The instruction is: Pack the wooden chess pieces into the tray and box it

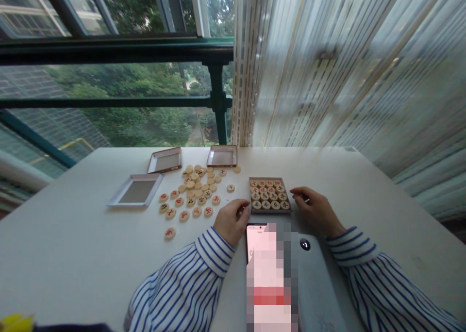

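Note:
A small shallow box [270, 212] lies on the white table, holding rows of round Chinese chess pieces [270, 196] with red and black characters face up. My left hand [233, 220] is at the box's near left corner, fingers curled and thumb drawn in; anything between its fingertips is hidden. On the other side, my right hand [316, 208] rests on the table with bent fingers slightly apart, index fingertip close to the box's right edge. Whether it touches the box I cannot tell. Loose chess pieces [197, 211] are spread left of the box, some face up, others blank side up.
Two brown-rimmed shallow trays [165, 169] [222, 165] stand near the table's far edge. A white-rimmed tray [113, 199] lies at the left. Before me are a lit phone [267, 273], partly pixelated, and a pale device [316, 273] with a round dark lens. Window and curtain [284, 79] lie beyond.

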The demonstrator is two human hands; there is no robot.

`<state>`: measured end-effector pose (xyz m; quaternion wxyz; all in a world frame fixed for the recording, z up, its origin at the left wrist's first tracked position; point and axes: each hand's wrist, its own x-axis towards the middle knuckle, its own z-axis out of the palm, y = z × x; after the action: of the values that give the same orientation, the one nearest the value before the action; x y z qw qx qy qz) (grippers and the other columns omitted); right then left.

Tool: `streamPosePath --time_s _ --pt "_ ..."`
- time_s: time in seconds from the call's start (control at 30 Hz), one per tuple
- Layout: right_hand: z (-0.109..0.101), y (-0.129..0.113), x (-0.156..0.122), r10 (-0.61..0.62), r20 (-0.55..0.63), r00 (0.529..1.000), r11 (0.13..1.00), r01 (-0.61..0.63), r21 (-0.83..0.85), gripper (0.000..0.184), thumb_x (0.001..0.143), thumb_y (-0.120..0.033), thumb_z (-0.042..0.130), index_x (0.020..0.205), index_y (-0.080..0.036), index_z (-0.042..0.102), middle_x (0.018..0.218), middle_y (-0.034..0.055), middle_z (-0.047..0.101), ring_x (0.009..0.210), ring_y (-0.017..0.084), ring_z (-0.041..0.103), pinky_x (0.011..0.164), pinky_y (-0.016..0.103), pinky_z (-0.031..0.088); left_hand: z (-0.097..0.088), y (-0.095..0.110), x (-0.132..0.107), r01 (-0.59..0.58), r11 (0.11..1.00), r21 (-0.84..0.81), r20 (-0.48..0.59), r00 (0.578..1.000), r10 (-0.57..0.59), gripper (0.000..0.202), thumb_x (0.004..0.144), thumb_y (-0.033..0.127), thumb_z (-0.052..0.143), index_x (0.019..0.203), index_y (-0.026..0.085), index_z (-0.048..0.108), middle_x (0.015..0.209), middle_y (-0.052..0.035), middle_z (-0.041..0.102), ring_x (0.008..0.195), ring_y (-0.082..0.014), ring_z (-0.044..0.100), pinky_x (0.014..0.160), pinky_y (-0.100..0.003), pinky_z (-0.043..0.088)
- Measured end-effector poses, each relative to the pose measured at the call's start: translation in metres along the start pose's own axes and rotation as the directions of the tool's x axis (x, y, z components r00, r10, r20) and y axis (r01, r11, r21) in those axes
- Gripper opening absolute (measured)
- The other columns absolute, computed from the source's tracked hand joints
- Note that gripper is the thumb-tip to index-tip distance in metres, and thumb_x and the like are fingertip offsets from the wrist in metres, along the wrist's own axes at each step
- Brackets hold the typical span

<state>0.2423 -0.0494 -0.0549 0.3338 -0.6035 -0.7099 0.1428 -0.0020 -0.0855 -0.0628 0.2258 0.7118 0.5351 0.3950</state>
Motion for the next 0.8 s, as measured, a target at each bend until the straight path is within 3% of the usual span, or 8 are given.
streamPosePath --time_s 0.53,0.8 --pt "-0.002 0.008 0.005 0.023 -0.080 0.997 1.000 -0.021 0.023 0.027 0.077 -0.030 0.046 0.089 -0.015 0.065 0.081 0.0065 0.067 0.069 0.017 0.058 0.063 0.029 0.044 -0.010 -0.004 -0.014 -0.023 0.999 -0.046 0.039 0.999 0.025 0.022 0.081 0.026 0.047 0.091 0.015 0.063 0.083 -0.0062 0.068 0.073 -0.0139 0.061 0.070 -0.025 0.049" --pt "-0.010 -0.004 0.006 0.009 -0.102 0.995 1.000 -0.006 0.031 0.026 0.078 -0.030 0.048 0.091 -0.015 0.064 0.080 0.0061 0.067 0.067 0.016 0.057 0.062 0.029 0.045 -0.019 -0.002 -0.028 -0.035 0.999 -0.029 0.071 0.997 0.037 0.022 0.082 0.027 0.048 0.092 0.015 0.063 0.083 -0.0067 0.068 0.072 -0.0137 0.061 0.068 -0.025 0.049"
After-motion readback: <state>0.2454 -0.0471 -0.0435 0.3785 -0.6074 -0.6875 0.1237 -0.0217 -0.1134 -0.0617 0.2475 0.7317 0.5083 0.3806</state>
